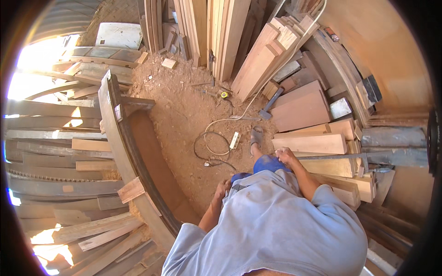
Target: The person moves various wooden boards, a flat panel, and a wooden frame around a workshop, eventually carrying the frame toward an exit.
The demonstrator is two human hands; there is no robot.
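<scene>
My left hand (223, 188) rests with curled fingers beside the hem of my grey-blue shirt, against the blue shorts (269, 163). What those fingers hold, if anything, is too small to make out. By the other thigh, my right hand (286, 157) is closed too, its fingertips turned in and their contents hidden. From beside its wrist a dark metal bar clamp (331, 157) stretches right across pale planks; I cannot tell whether hand and clamp touch. A foot in a grey sandal (256, 134) stands on the sawdust-covered floor ahead.
A white power strip (235, 140) and looped cables (209, 138) lie on the floor. Beyond are a hammer (270, 104) and a yellow tape measure (224, 94). Boards (264, 60) lean at the back, stacked planks (317, 142) fill the right, and a long wooden beam (133, 152) runs along the left.
</scene>
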